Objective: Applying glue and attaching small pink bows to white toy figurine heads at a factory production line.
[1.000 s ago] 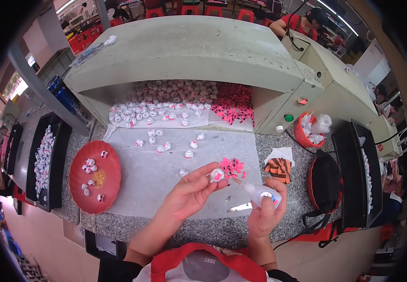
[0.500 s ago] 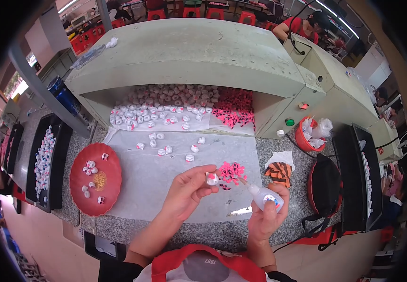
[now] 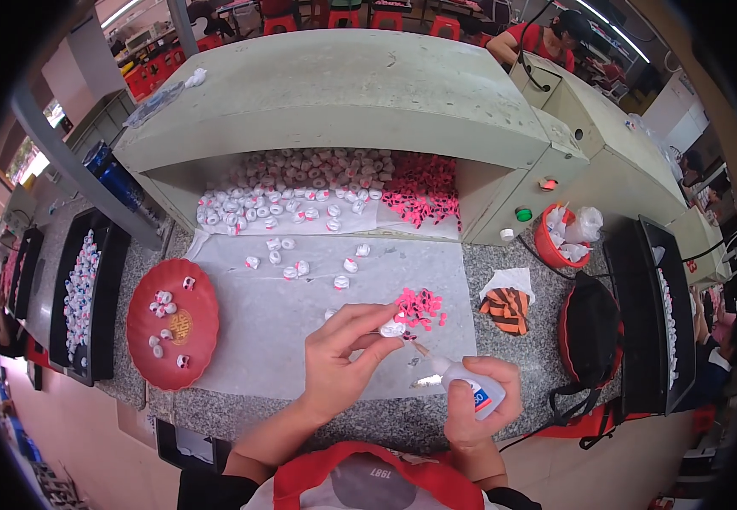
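Observation:
My left hand (image 3: 339, 353) pinches a small white rounded piece (image 3: 392, 329) with pink on it between thumb and fingertips. My right hand (image 3: 481, 416) is wrapped round a translucent squeeze bottle (image 3: 464, 379). Its thin nozzle points up and left, close to the white piece; whether the tip touches it I cannot tell. Just beyond my left fingertips lies a pile of small pink and black pieces (image 3: 424, 308) on white sheeting (image 3: 249, 340). Several similar white pieces (image 3: 302, 268) are scattered farther off. A red scalloped plate (image 3: 143, 331) at the left bears a few pieces.
A pale metal housing (image 3: 334, 93) stands across the back, with heaped white pieces (image 3: 292, 178) and pink pieces (image 3: 424, 191) in its opening. Right of the sheeting are a striped cloth (image 3: 504, 310), red bucket (image 3: 547, 242) and black bag (image 3: 591, 331). Black trays (image 3: 113, 297) flank the bench.
My left hand has turned and shifted slightly right with the white piece. The bottle has moved a little down and left, its nozzle now beneath the piece.

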Available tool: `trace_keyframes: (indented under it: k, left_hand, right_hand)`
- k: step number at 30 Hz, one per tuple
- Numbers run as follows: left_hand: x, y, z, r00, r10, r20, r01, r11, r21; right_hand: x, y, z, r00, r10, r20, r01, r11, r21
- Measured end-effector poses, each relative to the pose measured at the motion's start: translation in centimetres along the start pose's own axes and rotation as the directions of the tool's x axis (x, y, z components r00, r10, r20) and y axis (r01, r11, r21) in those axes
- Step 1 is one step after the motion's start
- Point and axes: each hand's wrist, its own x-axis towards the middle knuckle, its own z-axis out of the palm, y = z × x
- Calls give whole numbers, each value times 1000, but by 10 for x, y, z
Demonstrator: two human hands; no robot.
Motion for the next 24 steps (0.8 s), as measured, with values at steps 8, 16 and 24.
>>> trace_keyframes:
  k: [8, 16, 24]
  left_hand:
    - [2, 3, 4, 1000, -10, -25, 8, 995, -100]
    - [-1, 4, 11, 993, 93, -68, -89, 994, 59]
    - [1, 6, 12, 990, 121, -74, -112, 987, 118]
  right_hand:
    - [-1, -3, -1, 998, 51, -41, -47, 993, 106]
    - [-6, -8, -4, 998, 53, 19, -53, 998, -18]
    - [-5, -1, -2, 1000, -14, 18, 15, 999, -38]
